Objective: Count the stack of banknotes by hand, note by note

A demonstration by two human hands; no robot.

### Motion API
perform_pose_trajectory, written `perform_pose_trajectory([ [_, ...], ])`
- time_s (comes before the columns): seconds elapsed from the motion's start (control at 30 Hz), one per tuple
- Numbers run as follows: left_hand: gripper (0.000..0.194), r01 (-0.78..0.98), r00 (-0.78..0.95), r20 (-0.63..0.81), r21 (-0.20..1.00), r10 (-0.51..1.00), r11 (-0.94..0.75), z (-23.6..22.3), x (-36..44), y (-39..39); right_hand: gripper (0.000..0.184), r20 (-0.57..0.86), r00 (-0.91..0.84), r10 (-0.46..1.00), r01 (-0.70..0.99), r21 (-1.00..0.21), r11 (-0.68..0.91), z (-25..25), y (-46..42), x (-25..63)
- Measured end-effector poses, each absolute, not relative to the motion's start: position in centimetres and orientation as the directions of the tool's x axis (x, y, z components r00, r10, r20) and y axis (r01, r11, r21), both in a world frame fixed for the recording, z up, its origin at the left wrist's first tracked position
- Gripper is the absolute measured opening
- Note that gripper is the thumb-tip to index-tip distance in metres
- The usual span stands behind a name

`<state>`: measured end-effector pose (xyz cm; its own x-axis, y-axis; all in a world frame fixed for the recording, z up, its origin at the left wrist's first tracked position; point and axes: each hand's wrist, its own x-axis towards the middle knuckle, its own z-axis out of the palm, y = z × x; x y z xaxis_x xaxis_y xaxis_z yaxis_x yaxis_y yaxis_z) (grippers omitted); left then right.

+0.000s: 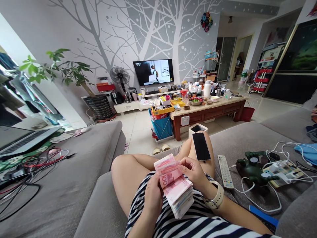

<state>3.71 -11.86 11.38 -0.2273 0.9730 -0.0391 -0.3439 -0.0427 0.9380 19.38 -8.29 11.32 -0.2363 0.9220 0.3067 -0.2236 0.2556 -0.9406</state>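
A thick stack of pink banknotes point(177, 190) rests in my lap, over striped clothing. My left hand point(153, 195) is closed around the stack's near left side and holds it up. My right hand point(194, 172), with a pale watch on the wrist, pinches the top note, which is folded back toward the far end. A black phone point(201, 146) lies face up on my right knee, just beyond my right hand.
I sit on a grey sofa point(74, 185). A remote point(225, 171), a green toy point(255, 168) and white cables point(284, 155) lie to my right. A laptop point(22, 140) and wires sit at left. A cluttered coffee table point(210, 110) and TV point(153, 71) stand ahead.
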Motion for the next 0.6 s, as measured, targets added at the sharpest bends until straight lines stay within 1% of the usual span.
perform_pose_trajectory([
  [0.13, 0.021, -0.297, -0.241, -0.024, 0.954, 0.970, -0.050, 11.94, 3.82, -12.04, 0.032, 0.316, -0.234, 0.920, -0.225, -0.938, 0.265, 11.28, -8.31, 19.41],
  [0.33, 0.020, -0.340, -0.217, -0.036, 0.940, 0.975, -0.041, 11.42, 3.66, -11.79, 0.034, 0.313, -0.232, 0.921, -0.218, -0.940, 0.264, 11.42, -8.28, 19.39],
  [0.6, 0.021, -0.318, -0.222, -0.044, 0.948, 0.974, -0.030, 11.69, 3.70, -11.74, 0.032, 0.314, -0.246, 0.917, -0.233, -0.937, 0.259, 11.44, -8.12, 19.38],
])
